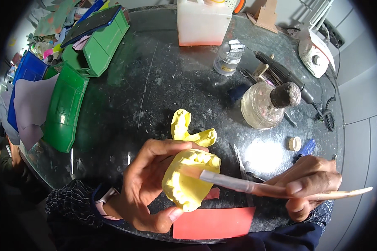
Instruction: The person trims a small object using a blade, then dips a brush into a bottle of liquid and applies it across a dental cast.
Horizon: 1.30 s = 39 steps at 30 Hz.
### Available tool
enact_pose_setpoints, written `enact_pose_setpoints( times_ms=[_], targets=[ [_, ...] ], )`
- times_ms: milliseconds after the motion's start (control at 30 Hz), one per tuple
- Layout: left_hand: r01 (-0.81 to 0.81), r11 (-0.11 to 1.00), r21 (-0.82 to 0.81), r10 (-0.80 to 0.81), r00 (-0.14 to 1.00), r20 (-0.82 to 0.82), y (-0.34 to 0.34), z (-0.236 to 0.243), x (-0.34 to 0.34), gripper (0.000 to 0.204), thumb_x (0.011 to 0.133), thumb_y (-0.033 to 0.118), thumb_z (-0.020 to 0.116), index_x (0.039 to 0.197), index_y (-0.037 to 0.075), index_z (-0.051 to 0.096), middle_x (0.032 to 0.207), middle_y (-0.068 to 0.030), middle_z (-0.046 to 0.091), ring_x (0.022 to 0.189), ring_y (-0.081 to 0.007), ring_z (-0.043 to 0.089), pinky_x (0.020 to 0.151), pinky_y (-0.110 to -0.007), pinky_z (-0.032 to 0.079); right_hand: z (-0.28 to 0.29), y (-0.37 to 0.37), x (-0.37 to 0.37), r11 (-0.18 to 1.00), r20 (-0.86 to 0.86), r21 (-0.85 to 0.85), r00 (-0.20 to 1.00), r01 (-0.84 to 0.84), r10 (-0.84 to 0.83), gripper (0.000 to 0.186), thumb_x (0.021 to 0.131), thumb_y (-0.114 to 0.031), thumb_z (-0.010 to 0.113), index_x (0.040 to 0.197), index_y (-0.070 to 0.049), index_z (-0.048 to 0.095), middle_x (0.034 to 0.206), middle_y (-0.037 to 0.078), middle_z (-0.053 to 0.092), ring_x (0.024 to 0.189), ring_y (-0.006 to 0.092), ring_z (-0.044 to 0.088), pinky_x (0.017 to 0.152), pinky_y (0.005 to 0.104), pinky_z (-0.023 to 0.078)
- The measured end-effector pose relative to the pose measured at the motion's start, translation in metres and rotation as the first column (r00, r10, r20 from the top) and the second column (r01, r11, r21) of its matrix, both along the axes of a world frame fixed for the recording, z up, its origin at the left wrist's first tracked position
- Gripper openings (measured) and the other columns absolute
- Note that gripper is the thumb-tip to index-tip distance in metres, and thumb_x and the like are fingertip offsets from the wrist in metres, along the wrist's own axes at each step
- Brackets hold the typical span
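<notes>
Between the fingers and thumb of my left hand (148, 188) is a yellow plaster dental cast (182, 188), its hollow side toward me. My right hand (308, 184) pinches a brush (226, 180) by its long pale handle. The brush's bristles rest against or just over the inside of the cast; I cannot tell if they touch. Just beyond my left fingers lies a second yellow cast (190, 131), horseshoe-shaped. A flat pink-red sheet (213, 224) lies below the cast at the table's near edge, with a small pink scrap (213, 193) beside it.
A glass spirit burner (262, 106) with a dark wick stands at right, near a handpiece (280, 71) on a coiled cord. Behind are a jar (227, 58) and a white container (203, 25). Green bins (67, 106) line the left. A knife (240, 161) lies near my right hand.
</notes>
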<state>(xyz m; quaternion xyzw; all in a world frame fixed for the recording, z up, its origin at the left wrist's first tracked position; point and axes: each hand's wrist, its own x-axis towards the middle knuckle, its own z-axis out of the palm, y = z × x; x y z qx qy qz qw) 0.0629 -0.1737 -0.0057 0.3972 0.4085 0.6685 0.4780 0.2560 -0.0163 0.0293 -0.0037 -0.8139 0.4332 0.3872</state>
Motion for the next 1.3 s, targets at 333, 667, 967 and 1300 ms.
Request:
enact_pose_setpoints(
  times_ms=[333, 667, 967, 1300],
  targets=[
    [-0.034, 0.999, 0.039, 0.033, 0.998, 0.045, -0.004, -0.004, -0.003, 0.075, 0.064, 0.017, 0.066, 0.126, -0.002, 0.028, 0.116, -0.0279, 0.045, 0.100, -0.0360, 0.058, 0.088, -0.045, 0.049, -0.003, -0.012, -0.018, 0.983, -0.107, -0.178, 0.994, -0.052, 0.033, 0.018, 0.074, -0.017, 0.073, 0.070, 0.000, 0.066, 0.059, 0.011, 0.064, 0.047, 0.0136, 0.061, 0.042, 0.0181, 0.047],
    [0.075, 0.996, 0.042, -0.078, 0.995, 0.068, -0.005, -0.007, -0.005, 0.074, 0.065, 0.009, 0.063, 0.128, 0.001, 0.026, 0.122, -0.0245, 0.041, 0.115, -0.0336, 0.048, 0.094, -0.047, 0.046, -0.009, -0.004, -0.012, 0.991, -0.096, 0.060, 0.987, -0.123, 0.128, 0.019, 0.080, -0.010, 0.067, 0.092, 0.004, 0.063, 0.073, 0.015, 0.067, 0.060, 0.0195, 0.067, 0.045, 0.0227, 0.053],
    [0.263, 0.964, -0.025, -0.225, 0.868, 0.442, -0.005, -0.004, -0.019, 0.083, 0.063, 0.013, 0.060, 0.136, -0.002, 0.024, 0.132, -0.0187, 0.040, 0.121, -0.0275, 0.046, 0.104, -0.040, 0.036, -0.005, -0.026, -0.009, 0.991, 0.060, -0.131, 0.998, -0.018, 0.026, 0.010, 0.079, -0.011, 0.068, 0.087, -0.005, 0.070, 0.075, 0.014, 0.067, 0.061, 0.0194, 0.068, 0.049, 0.0219, 0.052],
    [0.327, 0.933, -0.150, -0.201, 0.820, 0.537, -0.002, 0.005, -0.022, 0.092, 0.066, 0.029, 0.063, 0.140, -0.002, 0.019, 0.130, -0.0184, 0.044, 0.121, -0.0299, 0.045, 0.102, -0.051, 0.036, -0.012, -0.014, -0.016, 0.996, -0.147, -0.081, 0.989, -0.020, 0.008, 0.009, 0.073, -0.004, 0.066, 0.080, 0.001, 0.066, 0.067, 0.015, 0.063, 0.053, 0.0190, 0.065, 0.042, 0.0219, 0.052]
  ],
)
